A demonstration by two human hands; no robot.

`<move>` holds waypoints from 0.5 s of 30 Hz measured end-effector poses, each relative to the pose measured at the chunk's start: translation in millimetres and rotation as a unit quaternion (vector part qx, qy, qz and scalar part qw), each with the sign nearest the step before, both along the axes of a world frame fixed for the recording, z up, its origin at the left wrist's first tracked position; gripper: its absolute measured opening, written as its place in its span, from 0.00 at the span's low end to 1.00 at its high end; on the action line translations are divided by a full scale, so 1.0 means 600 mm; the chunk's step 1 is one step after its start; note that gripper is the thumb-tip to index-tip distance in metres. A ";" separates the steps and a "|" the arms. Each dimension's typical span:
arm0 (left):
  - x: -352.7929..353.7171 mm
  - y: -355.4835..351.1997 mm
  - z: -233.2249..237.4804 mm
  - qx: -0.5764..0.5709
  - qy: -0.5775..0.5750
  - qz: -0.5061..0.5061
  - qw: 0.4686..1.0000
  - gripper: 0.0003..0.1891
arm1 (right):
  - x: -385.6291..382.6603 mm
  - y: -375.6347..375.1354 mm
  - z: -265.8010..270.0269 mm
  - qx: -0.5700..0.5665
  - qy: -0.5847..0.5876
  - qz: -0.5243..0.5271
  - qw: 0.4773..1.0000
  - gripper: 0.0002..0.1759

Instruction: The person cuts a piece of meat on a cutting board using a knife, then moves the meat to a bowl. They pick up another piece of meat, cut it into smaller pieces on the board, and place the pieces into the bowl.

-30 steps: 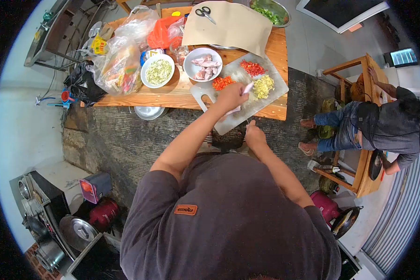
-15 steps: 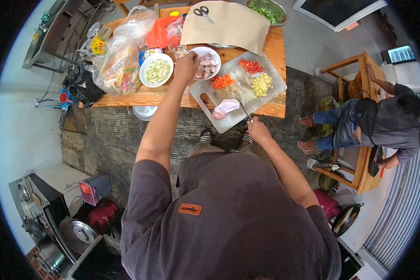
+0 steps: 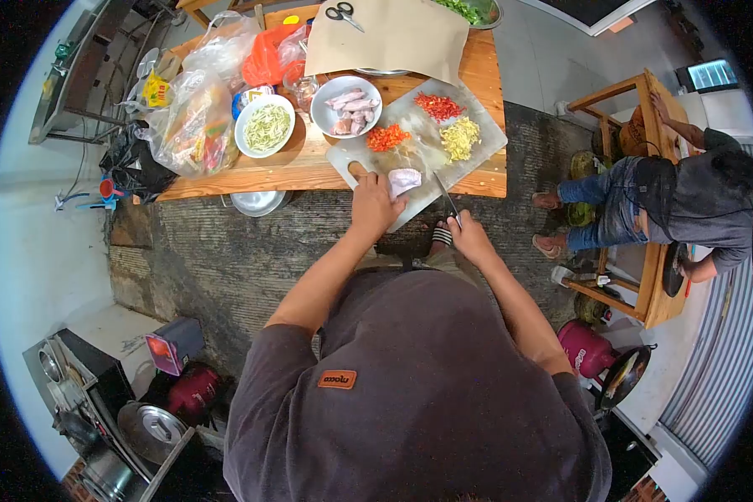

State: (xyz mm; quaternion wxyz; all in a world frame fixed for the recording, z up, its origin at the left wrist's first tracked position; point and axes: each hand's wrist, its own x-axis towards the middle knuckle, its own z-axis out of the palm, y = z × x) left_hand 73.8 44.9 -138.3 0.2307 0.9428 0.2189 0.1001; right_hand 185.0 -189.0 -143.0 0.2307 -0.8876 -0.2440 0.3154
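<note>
On the white cutting board (image 3: 427, 109) lies a pale piece of raw meat (image 3: 405, 180). My left hand (image 3: 375, 205) holds its left end, fingers over part of it. My right hand (image 3: 472, 239) grips the handle of a knife (image 3: 447, 194), whose blade points up over the board, just right of the meat and apart from it. Behind the meat sit chopped orange-red pieces (image 3: 386, 137), chopped red pieces (image 3: 438, 106) and chopped yellowish pieces (image 3: 459, 138). A white bowl (image 3: 316, 117) with cut raw meat stands at the board's left.
Left of it is a bowl of sliced green pieces (image 3: 264, 125), beside plastic bags (image 3: 194, 125). Brown paper (image 3: 393, 38) with scissors (image 3: 343, 14) on it covers the table's back. At right, another person (image 3: 686, 201) stands by a wooden table (image 3: 657, 301).
My left hand has moved from the meat bowl down to the meat on the board. The knife has shifted slightly right, away from the meat. The view has shifted a little.
</note>
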 end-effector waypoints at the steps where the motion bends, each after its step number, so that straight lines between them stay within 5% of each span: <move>1: 0.002 -0.005 -0.005 -0.002 0.001 0.000 1.000 0.27 | -0.003 -0.002 -0.001 -0.002 0.001 0.000 1.000 0.21; 7: 0.032 0.002 -0.050 0.047 -0.012 0.021 0.999 0.20 | -0.014 -0.004 -0.026 0.054 0.010 -0.012 0.998 0.21; 13: 0.057 0.007 -0.040 -0.016 -0.013 0.022 1.000 0.17 | -0.019 -0.003 -0.003 0.002 0.017 -0.008 1.000 0.21; 15: 0.067 0.003 -0.028 -0.062 -0.069 0.023 0.995 0.17 | -0.020 -0.009 -0.015 0.060 0.012 -0.023 0.998 0.21</move>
